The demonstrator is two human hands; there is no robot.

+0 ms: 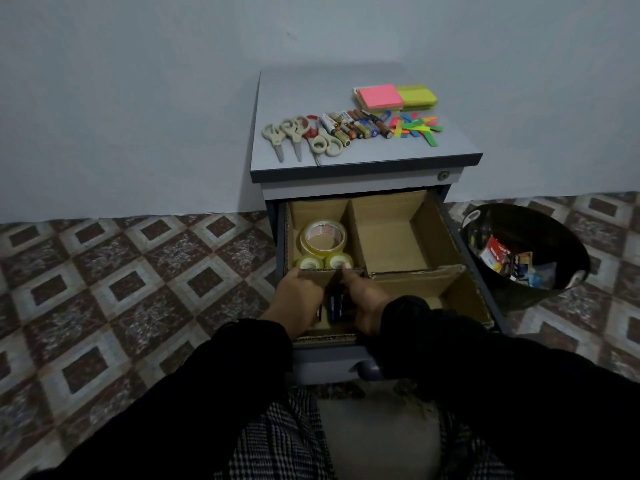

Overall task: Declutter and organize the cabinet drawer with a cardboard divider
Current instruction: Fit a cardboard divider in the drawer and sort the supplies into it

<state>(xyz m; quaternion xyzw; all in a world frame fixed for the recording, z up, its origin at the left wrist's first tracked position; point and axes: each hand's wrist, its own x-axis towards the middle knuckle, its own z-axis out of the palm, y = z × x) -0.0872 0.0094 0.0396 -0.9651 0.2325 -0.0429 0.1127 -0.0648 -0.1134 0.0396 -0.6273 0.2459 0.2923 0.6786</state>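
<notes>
Head view: both hands (300, 299) among batteries (336, 306).

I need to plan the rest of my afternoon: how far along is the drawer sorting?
Roughly partway. Done: the cardboard divider sits in the drawer and three tape rolls fill the back left compartment. In hand: the left hand and right hand arrange dark batteries in the front left compartment. Left: scissors, loose batteries, sticky notes and coloured tabs on the cabinet top.

dim, flat indoor light, soft focus, wide-angle bending at the edges
</notes>
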